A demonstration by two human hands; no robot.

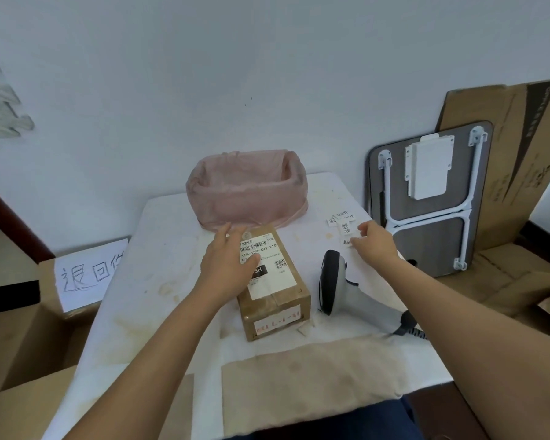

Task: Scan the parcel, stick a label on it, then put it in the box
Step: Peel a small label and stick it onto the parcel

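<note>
Two steps left: left hand [227, 265] rests open on parcel [272, 281], right hand [377, 241] pinches at labels [343, 225] right of parcel, scanner [334, 282] lies beside it, unboxed.

Parcel [273, 281] placed mid-table [159, 312], scanner [334, 281] laid just right of it. Lined basket [246, 188] set behind parcel. Small labels [343, 225] scattered behind scanner, right of basket. Cardboard box [29, 338] positioned left of table.

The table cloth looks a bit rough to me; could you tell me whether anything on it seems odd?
Yes: the white cloth is blotched with yellowish stains left of the parcel, and small paper scraps lie by its near corner.
</note>
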